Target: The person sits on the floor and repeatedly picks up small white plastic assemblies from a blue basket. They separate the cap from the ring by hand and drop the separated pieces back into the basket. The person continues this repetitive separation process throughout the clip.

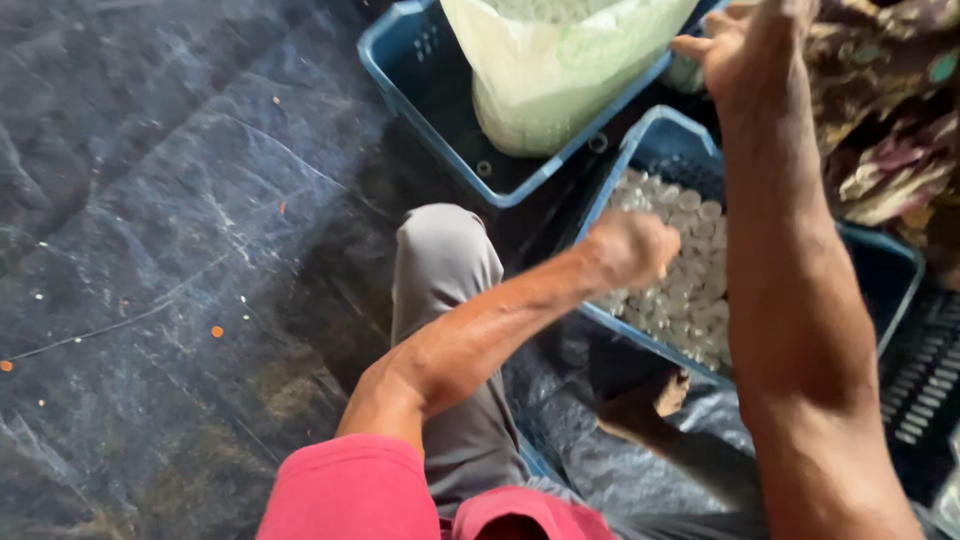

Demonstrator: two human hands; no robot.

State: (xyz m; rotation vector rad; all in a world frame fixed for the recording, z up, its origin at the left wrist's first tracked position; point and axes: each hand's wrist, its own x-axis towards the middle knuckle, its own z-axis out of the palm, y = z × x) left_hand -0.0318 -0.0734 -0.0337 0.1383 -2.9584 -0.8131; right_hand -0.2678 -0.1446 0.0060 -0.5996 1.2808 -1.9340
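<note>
My left hand [632,246] is a blurred, closed fist just above the near blue crate [893,262], which holds several small white round caps [688,268]. Whether the fist holds any caps is hidden. My right hand [745,42] reaches up to the right edge of a big white plastic bag [560,70], and its fingertips touch the bag's rim. The bag stands in a second blue crate [420,95] farther away. My grey trouser knee [445,255] is raised between the arms.
A dark blue tarp [160,220] with small orange and white specks covers the floor on the left. A black slotted crate [925,380] sits at the right edge. Patterned cloth [885,110] belonging to another person lies at the top right. My bare foot [645,405] rests below the near crate.
</note>
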